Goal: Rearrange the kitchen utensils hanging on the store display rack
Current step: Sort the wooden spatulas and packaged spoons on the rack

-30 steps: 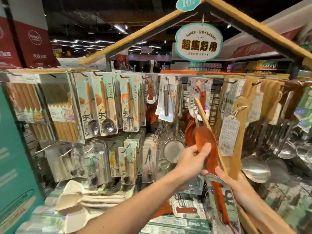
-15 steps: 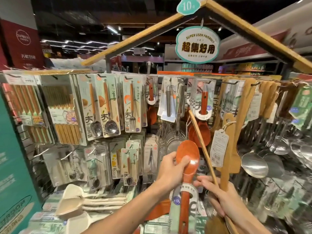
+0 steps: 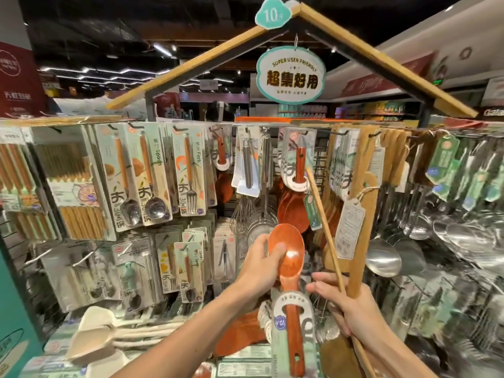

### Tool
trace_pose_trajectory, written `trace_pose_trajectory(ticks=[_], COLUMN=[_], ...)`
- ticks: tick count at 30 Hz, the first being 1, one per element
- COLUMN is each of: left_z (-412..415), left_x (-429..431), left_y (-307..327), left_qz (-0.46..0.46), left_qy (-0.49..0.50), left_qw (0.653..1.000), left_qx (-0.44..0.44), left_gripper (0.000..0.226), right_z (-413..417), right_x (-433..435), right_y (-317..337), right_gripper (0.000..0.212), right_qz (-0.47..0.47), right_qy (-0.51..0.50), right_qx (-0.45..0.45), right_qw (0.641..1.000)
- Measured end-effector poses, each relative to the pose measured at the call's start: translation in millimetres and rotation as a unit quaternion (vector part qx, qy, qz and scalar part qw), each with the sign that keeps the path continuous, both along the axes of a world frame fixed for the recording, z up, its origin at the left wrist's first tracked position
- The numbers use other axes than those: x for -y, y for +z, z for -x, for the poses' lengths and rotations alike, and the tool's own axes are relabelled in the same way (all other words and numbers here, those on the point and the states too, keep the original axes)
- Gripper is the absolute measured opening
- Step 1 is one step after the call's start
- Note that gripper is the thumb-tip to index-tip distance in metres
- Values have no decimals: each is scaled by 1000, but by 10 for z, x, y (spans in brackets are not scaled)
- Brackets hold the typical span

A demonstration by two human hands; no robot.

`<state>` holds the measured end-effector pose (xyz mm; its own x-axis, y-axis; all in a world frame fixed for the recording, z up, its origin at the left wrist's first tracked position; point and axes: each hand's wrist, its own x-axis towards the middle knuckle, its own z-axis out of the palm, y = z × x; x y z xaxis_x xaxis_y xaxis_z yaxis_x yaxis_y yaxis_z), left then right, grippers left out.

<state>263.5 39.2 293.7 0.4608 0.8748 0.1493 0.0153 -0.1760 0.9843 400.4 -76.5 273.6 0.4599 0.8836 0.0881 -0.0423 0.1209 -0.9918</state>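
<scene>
The left hand (image 3: pixel 259 271) grips the bowl of a red spoon (image 3: pixel 289 257) near the middle of the scene. The thumb lies across the bowl's hollow and the fingers are curled behind it. The spoon stands bowl up, with its handle pointing down through a card label (image 3: pixel 281 334).

Just right of it, the right hand (image 3: pixel 354 312) has its fingers curled round the lower part of a wooden spatula (image 3: pixel 361 241) and a thin wooden stick (image 3: pixel 321 214). Both point up toward the display rack (image 3: pixel 381 60). The stick may be a pair of chopsticks; the view is too soft to tell.

Farther back, more red spoons (image 3: pixel 300 165) hang on a hook above the held one. On the left hang packed metal spoons (image 3: pixel 150 181), a packed fork (image 3: pixel 191 175) and chopstick packs (image 3: pixel 79 186). Whisks (image 3: pixel 240 214) hang in the middle and steel ladles (image 3: pixel 383 257) on the right.
</scene>
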Motion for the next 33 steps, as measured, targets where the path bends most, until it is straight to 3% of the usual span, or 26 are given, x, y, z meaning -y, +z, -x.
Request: trace_pose_trajectory(ticks=[8, 11, 16, 20, 22, 25, 27, 30, 33], left_z=[-13, 0, 75, 158, 209, 315, 322, 222, 158], left_x=[-104, -122, -178, -266, -336, -328, -186, 102, 93], left_y=[195, 192, 173, 46, -40, -143, -158, -125, -151], left_qz=[85, 86, 134, 176, 136, -118, -261, -291, -302], left_qy=[30, 45, 74, 84, 120, 199, 126, -82, -150], left_qw=[992, 988, 978, 977, 983, 965, 943, 926, 907], left_qx=[87, 116, 139, 88, 38, -125, -160, -227, -252], left_gripper=[12, 15, 19, 28, 47, 62, 55, 57, 49], right_z=[-176, -246, -251, -286, -288, -340, -340, -330, -313], right_x=[137, 206, 338, 358, 352, 329, 290, 201, 106], right_y=[-125, -185, -115, -73, -1, 59, 108, 170, 197], right_gripper=[23, 64, 27, 21, 19, 14, 14, 9, 10], right_qz=[11, 38, 104, 97, 90, 80, 79, 74, 46], right_qy=[41, 41, 44, 38, 38, 52, 70, 101, 98], right_qx=[-10, 29, 128, 105, 113, 132, 158, 187, 199], right_qw=[999, 998, 985, 989, 989, 987, 982, 974, 974])
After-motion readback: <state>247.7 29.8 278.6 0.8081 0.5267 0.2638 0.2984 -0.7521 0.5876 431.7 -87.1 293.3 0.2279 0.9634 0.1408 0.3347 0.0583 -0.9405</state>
